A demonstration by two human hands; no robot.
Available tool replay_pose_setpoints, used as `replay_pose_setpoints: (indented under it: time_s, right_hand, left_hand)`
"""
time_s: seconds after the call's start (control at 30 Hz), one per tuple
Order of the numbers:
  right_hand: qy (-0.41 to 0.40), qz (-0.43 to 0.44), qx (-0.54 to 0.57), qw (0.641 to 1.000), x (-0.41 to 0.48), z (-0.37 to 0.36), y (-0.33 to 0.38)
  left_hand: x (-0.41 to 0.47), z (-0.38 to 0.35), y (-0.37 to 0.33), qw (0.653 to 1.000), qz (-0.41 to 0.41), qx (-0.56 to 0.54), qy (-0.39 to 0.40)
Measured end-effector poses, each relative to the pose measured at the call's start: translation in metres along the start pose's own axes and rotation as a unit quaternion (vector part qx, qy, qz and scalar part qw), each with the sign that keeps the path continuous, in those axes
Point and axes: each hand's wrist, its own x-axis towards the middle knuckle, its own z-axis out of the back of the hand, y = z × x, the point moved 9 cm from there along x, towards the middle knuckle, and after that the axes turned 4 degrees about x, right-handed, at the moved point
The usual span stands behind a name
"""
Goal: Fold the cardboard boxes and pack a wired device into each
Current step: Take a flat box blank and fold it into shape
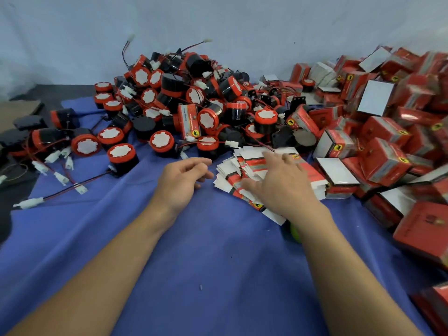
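- The step in hand looks like picking a new box. The right hand [278, 185] lies on the fanned-out stack of flat red and white cardboard boxes [251, 157], just in front of the person on the wrinkled blue cloth [206, 263].
- Its fingers are spread wide and nearly straight, pressing on the top cards. As far as I can see, they pinch nothing yet.
- The left hand [183, 183] sits just beside the stack on the cloth, fingers loosely curled and holding nothing.
- Next, I think, one thin flat box must be slid off the top (they look smooth and lie close together, so two may come up at once). Then it must be popped open into a cube and its flaps tucked in.
- After that a device is needed. The big pile of round black devices with red caps and thin wires [194, 100] lies beyond the hands, against the pale wall [242, 25].
- The devices look hard and shiny like plastic, each with a white patch on its red cap. Their red and black wires end in small white plastic plugs [29, 203] and are tangled, so pulling one out may drag others along.
- To the right is a heap of folded red boxes [388, 141], glossy and square-cornered, some showing a white side.
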Motion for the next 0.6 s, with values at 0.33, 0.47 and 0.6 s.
replay_pose_setpoints:
  time_s: [0.33, 0.47, 0.6]
  right_hand:
    - [-0.108, 0.006, 0.023, 0.994, -0.024, 0.035, 0.019]
    - [-0.258, 0.03, 0.108, 0.96, -0.038, 0.066, 0.021]
    - [-0.25, 0.047, 0.156, 0.954, -0.038, 0.066, 0.021]
  left_hand:
    - [-0.001, -0.004, -0.001, 0.998, -0.012, 0.054, 0.016]
    - [-0.001, -0.003, 0.0, 0.998, -0.009, 0.059, 0.015]
    - [-0.003, -0.004, 0.001, 0.997, -0.011, 0.067, 0.021]
